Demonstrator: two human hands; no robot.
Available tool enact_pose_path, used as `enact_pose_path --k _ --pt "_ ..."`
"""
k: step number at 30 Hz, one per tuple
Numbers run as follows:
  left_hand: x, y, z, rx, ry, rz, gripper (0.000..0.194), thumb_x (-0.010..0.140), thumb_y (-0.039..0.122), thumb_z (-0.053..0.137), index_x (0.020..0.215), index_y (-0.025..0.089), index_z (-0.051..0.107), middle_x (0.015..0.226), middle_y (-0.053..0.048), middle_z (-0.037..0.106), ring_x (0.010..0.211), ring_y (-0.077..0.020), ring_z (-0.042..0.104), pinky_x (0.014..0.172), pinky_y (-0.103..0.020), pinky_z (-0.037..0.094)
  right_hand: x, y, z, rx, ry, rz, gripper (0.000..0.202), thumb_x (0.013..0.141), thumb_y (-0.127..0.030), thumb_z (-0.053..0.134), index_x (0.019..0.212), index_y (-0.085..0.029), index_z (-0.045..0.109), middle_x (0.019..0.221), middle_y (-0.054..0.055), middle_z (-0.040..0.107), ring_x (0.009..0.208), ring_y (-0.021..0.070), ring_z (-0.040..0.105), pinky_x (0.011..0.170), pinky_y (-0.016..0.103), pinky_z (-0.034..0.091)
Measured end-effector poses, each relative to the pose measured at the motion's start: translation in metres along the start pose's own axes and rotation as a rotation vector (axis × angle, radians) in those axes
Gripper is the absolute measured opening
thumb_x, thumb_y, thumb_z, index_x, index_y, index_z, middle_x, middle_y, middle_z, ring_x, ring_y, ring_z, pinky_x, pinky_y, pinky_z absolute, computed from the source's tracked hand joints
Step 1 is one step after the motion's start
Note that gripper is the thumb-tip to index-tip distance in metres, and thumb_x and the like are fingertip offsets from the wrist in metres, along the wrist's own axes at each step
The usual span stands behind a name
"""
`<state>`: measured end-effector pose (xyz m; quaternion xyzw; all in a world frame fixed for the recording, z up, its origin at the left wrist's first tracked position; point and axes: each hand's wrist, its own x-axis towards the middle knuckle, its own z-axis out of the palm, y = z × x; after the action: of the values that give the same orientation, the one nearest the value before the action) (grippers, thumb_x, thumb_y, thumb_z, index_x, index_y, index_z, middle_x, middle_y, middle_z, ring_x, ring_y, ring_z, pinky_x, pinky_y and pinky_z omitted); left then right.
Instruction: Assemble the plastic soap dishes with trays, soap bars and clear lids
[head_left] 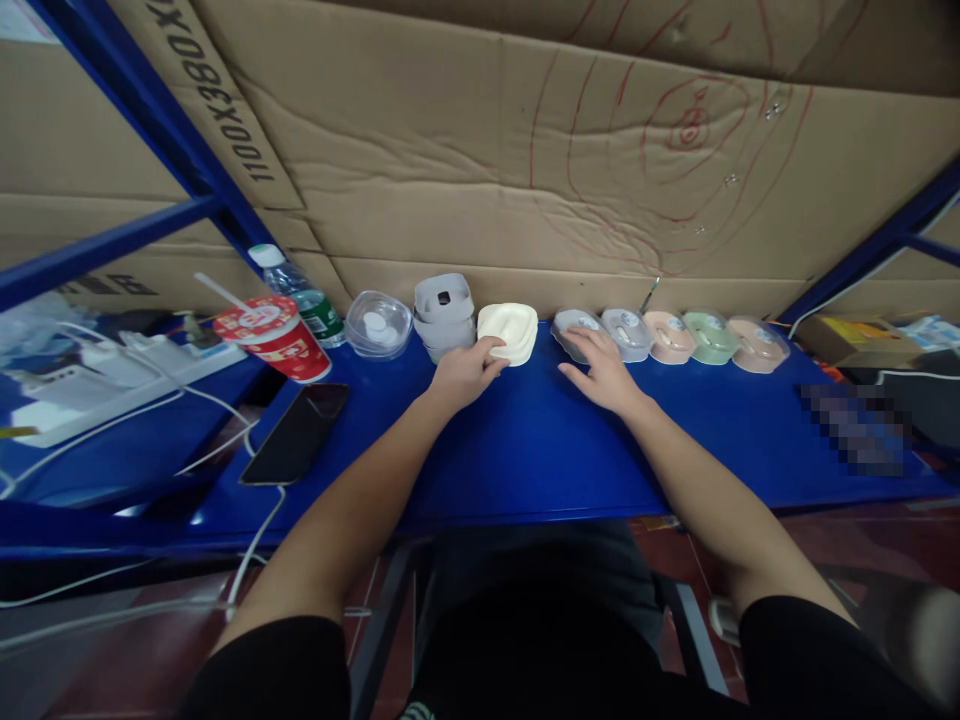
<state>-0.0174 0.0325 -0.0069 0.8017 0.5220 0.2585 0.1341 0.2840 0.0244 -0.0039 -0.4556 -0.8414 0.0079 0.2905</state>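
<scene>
A cream-coloured, rounded square piece (511, 328) lies at the back middle of the blue table. My left hand (466, 374) pinches its lower left edge between thumb and fingers. To the right, my right hand (600, 368) rests with spread fingers on the nearest grey lidded container (564, 322), without gripping it. Beside that stand a pale container (627, 336), an orange one (670, 338), a green one (709, 338) and a peach one (759, 346), in a row. Left of the cream piece is a stack of grey containers (444, 312).
A clear lidded container (379, 325), a green-labelled bottle (319, 312) and a red cup with a straw (279, 345) stand at the left. A phone (295, 436) lies before them. Power strips (120, 385) and cables are further left. Cardboard (420, 130) rises behind the table.
</scene>
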Motion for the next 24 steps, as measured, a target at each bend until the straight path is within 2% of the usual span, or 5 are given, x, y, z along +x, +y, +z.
enact_pose_path --k 4,9,13,17,24 --pt "-0.005 0.004 -0.002 0.067 0.053 0.009 0.031 0.103 0.038 0.063 0.132 0.025 0.064 0.097 -0.003 0.084 0.095 -0.0250 0.080 0.084 -0.036 0.056 0.001 0.003 -0.004 0.049 0.041 -0.006 0.064 0.105 -0.056 0.050 0.157 -0.020 0.053 0.157 0.017 0.060 0.148 0.0333 0.054 0.125 0.056 0.042" --pt "0.000 0.006 0.003 0.150 0.070 -0.061 0.032 0.103 0.037 0.062 0.132 0.026 0.065 0.097 -0.003 0.084 0.097 -0.0289 0.080 0.084 -0.037 0.055 0.000 0.002 -0.001 0.044 -0.059 -0.010 0.065 0.103 -0.057 0.053 0.158 -0.022 0.053 0.158 0.016 0.060 0.149 0.0357 0.053 0.124 0.060 0.042" --pt "0.005 0.006 0.008 0.143 0.097 -0.100 0.033 0.104 0.037 0.060 0.135 0.025 0.064 0.103 -0.004 0.084 0.102 -0.0311 0.080 0.088 -0.040 0.056 0.000 -0.002 0.002 0.015 -0.056 -0.019 0.062 0.102 -0.057 0.056 0.153 -0.023 0.059 0.155 0.015 0.063 0.147 0.0366 0.055 0.125 0.062 0.040" --pt "0.006 0.008 0.009 0.102 0.169 -0.148 0.034 0.105 0.039 0.060 0.137 0.026 0.063 0.109 -0.006 0.084 0.109 -0.0312 0.079 0.089 -0.040 0.056 0.001 -0.011 0.008 0.012 -0.084 -0.039 0.051 0.104 -0.052 0.055 0.145 -0.024 0.066 0.148 0.012 0.069 0.140 0.0329 0.062 0.122 0.057 0.044" --pt "-0.007 0.005 -0.002 0.048 0.158 0.066 0.034 0.102 0.042 0.065 0.130 0.023 0.065 0.096 -0.003 0.084 0.084 -0.0209 0.079 0.079 -0.032 0.055 0.004 -0.019 0.026 0.015 -0.275 -0.083 0.063 0.101 -0.043 0.062 0.157 -0.013 0.054 0.146 0.019 0.070 0.131 0.0353 0.068 0.114 0.055 0.051"
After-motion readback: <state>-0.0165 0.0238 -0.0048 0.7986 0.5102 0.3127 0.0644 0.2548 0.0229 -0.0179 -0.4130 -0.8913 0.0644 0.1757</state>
